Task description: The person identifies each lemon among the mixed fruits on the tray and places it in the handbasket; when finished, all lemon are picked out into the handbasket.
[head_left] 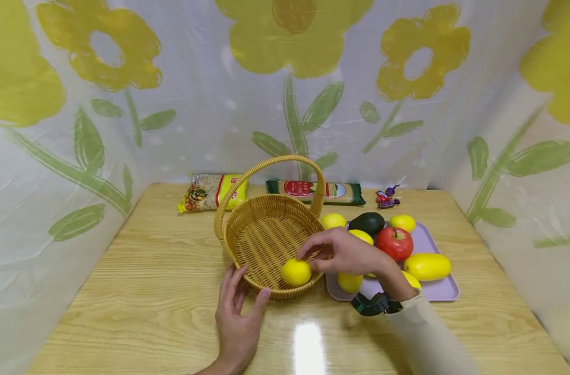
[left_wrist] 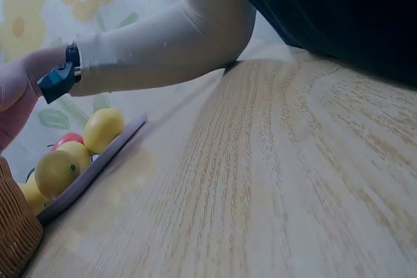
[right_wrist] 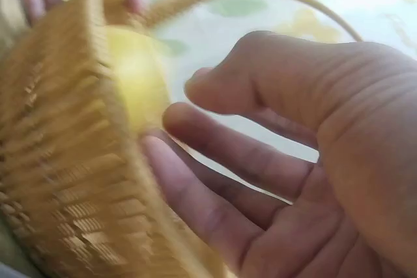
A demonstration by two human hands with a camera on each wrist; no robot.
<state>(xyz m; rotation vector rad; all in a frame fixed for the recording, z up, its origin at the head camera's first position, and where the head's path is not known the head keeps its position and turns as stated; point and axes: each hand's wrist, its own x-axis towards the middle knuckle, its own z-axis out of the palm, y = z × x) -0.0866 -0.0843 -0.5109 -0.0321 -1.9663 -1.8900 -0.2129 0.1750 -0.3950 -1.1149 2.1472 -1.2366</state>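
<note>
Two hands work at a wicker basket [head_left: 266, 234] near the middle of the table [head_left: 149, 291].

Left side: the left hand [head_left: 238, 317] lies flat on the table with fingers straight and relaxed, its fingertips and thumb touching the outside of the basket's near wall. It grips nothing.

Centre: a yellow lemon [head_left: 296, 272] sits inside the basket, against the near-right part of the wall. It is nearly round, so no long axis or pointing direction can be made out. The basket's handle arches from front-left to back-right.

Right of centre: the right hand [head_left: 345, 252] hovers over the basket's right rim, fingers loosely spread and pointing left and down toward the lemon. The wrist view shows the fingers open with the lemon just beyond the fingertips; whether they touch it cannot be told. The lemon lies left of and slightly nearer than this hand, which is the closer of the two.

Right side: a purple tray [head_left: 434, 289] touching or just beside the basket carries more lemons, a red apple [head_left: 394, 242], an avocado [head_left: 367, 223] and a long yellow fruit [head_left: 427, 266].
</note>
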